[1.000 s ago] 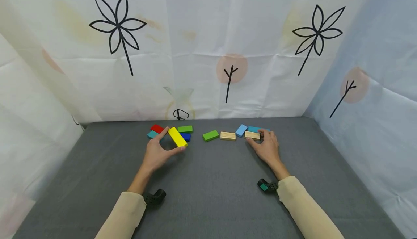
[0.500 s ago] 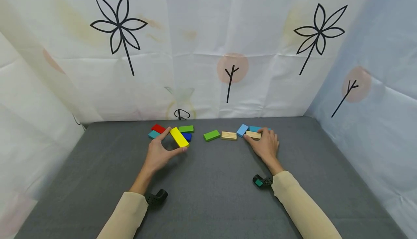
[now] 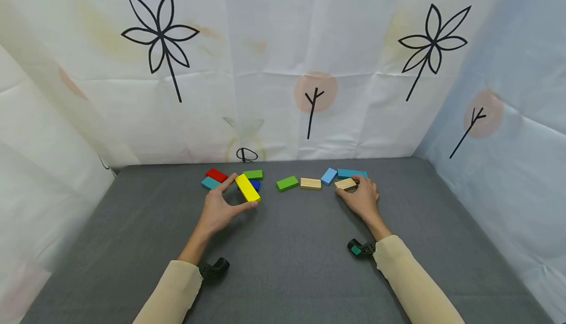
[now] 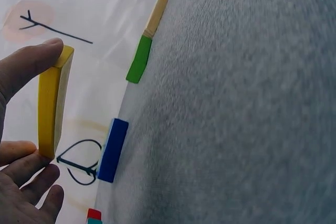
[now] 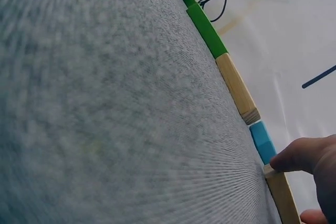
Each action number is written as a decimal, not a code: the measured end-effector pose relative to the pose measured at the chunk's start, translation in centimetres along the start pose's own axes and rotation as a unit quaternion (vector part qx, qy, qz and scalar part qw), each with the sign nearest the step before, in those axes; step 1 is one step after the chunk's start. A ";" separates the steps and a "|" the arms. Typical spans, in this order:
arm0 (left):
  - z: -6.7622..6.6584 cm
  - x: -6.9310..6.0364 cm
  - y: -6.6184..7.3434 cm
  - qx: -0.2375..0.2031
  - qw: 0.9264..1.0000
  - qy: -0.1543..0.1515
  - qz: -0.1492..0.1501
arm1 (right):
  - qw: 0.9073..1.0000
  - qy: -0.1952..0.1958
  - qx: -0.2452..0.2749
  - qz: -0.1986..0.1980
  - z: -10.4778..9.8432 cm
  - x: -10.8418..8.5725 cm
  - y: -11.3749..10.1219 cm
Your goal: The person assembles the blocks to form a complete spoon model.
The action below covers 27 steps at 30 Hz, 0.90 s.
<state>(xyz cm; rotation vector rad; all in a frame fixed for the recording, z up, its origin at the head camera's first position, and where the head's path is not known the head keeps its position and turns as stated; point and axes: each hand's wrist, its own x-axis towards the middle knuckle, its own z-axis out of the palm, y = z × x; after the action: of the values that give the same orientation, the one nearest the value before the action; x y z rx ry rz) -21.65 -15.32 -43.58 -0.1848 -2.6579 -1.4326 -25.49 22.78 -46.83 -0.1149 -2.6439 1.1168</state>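
My left hand [image 3: 216, 212] holds a yellow block [image 3: 247, 188] by its two ends, thumb at the near end. In the left wrist view the yellow block [image 4: 51, 103] is raised off the cloth. My right hand [image 3: 364, 202] pinches a plain wooden block [image 3: 346, 184] at its ends between thumb and fingers. Seen from the right wrist, the thumb presses on the near end of this wooden block [image 5: 283, 199]. Whether it touches the cloth, I cannot tell. Right behind it lie a light blue block [image 3: 328, 176] and a longer blue block [image 3: 352, 173].
Around the left hand lie a red block [image 3: 216, 175], a teal block [image 3: 210, 182], a green block [image 3: 253, 174] and a partly hidden dark blue block [image 3: 255, 185]. Between the hands are another green block [image 3: 287, 183] and a second wooden block [image 3: 310, 183]. Cloth walls enclose the grey table [image 3: 283, 255].
The yellow block has shifted a little to the right with my left hand. In my right hand the wooden block has turned, so that it now lies at a slant.
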 end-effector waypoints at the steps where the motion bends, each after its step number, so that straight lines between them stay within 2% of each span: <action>1: 0.1 -0.1 0.1 -0.003 1.000 -0.003 0.004 | 1.000 -0.002 0.002 -0.001 0.0 0.0 0.0; 11: 0.8 -0.4 1.0 -0.017 0.999 -0.028 0.018 | 1.000 0.002 -0.009 -0.013 -0.1 -0.2 0.2; 16: 1.4 -0.5 1.2 -0.017 0.999 -0.042 0.010 | 1.000 0.000 -0.009 -0.015 -0.2 -0.2 0.2; 20: 2.4 -0.8 1.6 -0.024 0.998 -0.061 0.002 | 1.000 -0.003 -0.007 -0.014 -0.2 -0.2 0.2; 27: 4.6 -1.7 2.1 -0.041 0.993 -0.110 0.019 | 1.000 -0.004 -0.007 -0.011 -0.1 -0.2 0.3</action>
<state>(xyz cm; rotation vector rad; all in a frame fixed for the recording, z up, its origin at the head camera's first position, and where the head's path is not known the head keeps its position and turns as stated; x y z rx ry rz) -19.87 -10.41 -44.65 -0.4226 -2.7472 -1.5957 -25.28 23.05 -47.05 -0.0843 -2.6537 1.0937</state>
